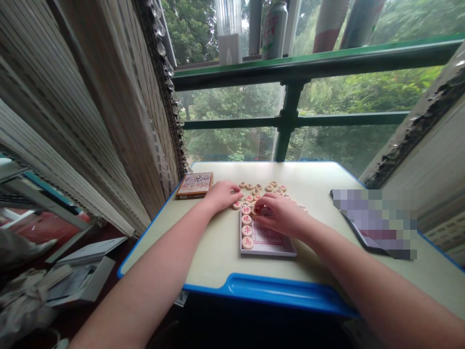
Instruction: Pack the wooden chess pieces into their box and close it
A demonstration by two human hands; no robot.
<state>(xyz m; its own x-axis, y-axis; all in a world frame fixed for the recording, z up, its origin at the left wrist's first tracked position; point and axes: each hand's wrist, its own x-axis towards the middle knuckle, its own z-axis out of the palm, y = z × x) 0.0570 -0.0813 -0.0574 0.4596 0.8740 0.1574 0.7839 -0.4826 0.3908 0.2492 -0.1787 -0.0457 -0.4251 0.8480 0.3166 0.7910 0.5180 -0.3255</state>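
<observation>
A shallow open box (269, 252) on the table has a column of round wooden Chinese chess pieces (247, 231) with red characters along its left side. My right hand (279, 214) reaches over the box. Its thumb and fingers are closed on a Chinese chess piece (255, 212) beside that column, near the far end. Beyond the box, my left hand (222, 195) has its fingertips closed around a piece (238, 196), partly hidden by the fingers. More loose pieces (258, 187), red and dark marked, lie scattered just past both hands.
At the table's far left lies a box lid (195, 184) with dark writing. A tablet-like device (374, 225), its screen blurred, lies to the right. The table (203, 264) has a blue edge with a front groove. Curtains hang on both sides, and a can (275, 30) stands on the window ledge.
</observation>
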